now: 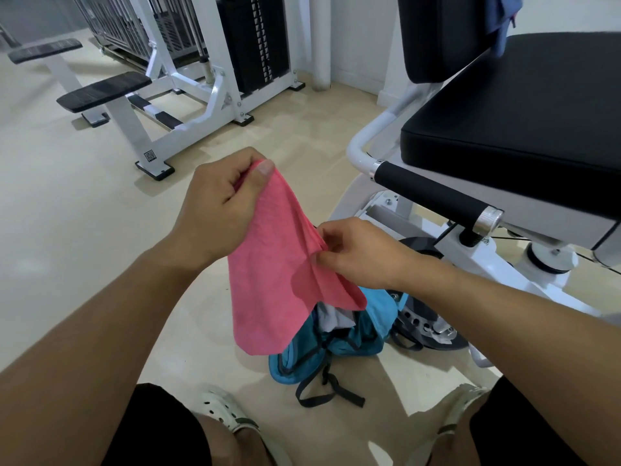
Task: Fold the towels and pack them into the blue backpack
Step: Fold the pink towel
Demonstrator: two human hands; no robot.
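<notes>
Leftmost, gym machine (pixel 188 79): white frame with black padded rests and a black weight stack, standing on the pale floor (pixel 67 213) at the far side of the room, well apart from the person.
Left hand (pixel 218 203): raised in the middle of the view, fingers curled and thumb pressed down, pinching the top corner of the pink towel.
Pink towel (pixel 268 280): held in the air between both hands, hanging down loosely in soft folds, its lower edge dangling just above the backpack's opening.
Blue backpack (pixel 353 331): lying on the floor between the person's feet and the machine base on the right, its top open, black straps (pixel 322 388) trailing toward the viewer.
White cloth (pixel 332 319): showing inside the open backpack, partly hidden behind the towel.
Right hand (pixel 356 253): lower than the left, fingertips pinching the towel's right edge partway down.
Shoes (pixel 225 412): pale perforated clogs, one on either side of the backpack at the bottom of the view.
Seat (pixel 510 129): black padded seat and backrest on a white frame at right, with a black foam handle (pixel 433 193) jutting toward the centre.
Blue fabric (pixel 504 15): draped over the top of the backrest, only partly in view.
</notes>
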